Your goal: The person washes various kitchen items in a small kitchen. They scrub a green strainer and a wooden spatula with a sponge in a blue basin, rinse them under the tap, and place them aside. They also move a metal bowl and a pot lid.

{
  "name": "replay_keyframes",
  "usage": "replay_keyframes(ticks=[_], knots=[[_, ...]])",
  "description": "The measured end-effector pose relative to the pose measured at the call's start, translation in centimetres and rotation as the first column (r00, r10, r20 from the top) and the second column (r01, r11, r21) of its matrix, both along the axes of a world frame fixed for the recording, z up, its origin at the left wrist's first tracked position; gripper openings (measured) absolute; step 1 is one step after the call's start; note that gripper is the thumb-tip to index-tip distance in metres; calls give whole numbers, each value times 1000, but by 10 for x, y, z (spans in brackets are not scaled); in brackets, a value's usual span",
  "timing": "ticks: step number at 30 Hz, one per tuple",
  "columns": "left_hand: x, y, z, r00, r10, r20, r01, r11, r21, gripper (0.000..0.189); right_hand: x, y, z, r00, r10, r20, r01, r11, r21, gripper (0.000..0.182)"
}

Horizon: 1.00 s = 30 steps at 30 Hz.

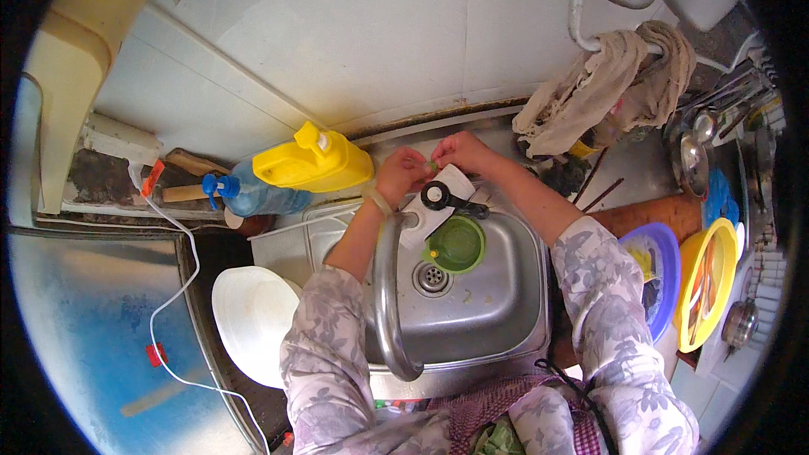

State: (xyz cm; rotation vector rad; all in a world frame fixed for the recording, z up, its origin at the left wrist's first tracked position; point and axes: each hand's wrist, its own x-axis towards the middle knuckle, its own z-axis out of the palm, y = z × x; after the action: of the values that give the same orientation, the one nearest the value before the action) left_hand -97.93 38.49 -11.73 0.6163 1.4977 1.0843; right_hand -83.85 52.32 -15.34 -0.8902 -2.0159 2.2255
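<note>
Behind the stainless steel sink [480, 328], both hands meet near a small green item [432, 165]. My left hand [404, 172] has its fingertips at the item's left side; my right hand [460, 153] is pinched close on its right. Which fingers grip it is too small to tell. Just below the hands lie a white object [454, 182] and a black round part with a handle [436, 196]. A green plastic bowl [464, 243] sits in the sink near the drain [433, 277]. The metal faucet [387, 303] arches over the sink's left part.
A yellow jug [341, 164] and a blue water bottle [265, 193] stand at the left. A white basin [249, 322] is left of the sink. Rags [581, 95] hang at upper right. A purple basin [669, 278] and a yellow basin [684, 322] stand to the right.
</note>
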Motion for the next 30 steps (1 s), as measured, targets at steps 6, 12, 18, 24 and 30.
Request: replay_keyframes(ticks=[6,12,18,24,30], knots=[[2,2,0,999,19,25,-21,999,44,16,0,5,11,984,165,-61,-144,953,266,12],[4,4,9,988,-14,-154,33,993,117,10,-2,9,27,983,169,77,-181,965,188,13],[6,8,7,977,-2,-215,15,998,62,10,-3,5,27,989,142,34,-145,924,355,13],[9,14,-2,952,14,-305,29,990,136,8,-2,13,35,954,125,273,-149,986,69,9],[8,18,12,899,-71,-433,100,994,44,10,2,7,39,979,88,183,-86,996,-22,6]])
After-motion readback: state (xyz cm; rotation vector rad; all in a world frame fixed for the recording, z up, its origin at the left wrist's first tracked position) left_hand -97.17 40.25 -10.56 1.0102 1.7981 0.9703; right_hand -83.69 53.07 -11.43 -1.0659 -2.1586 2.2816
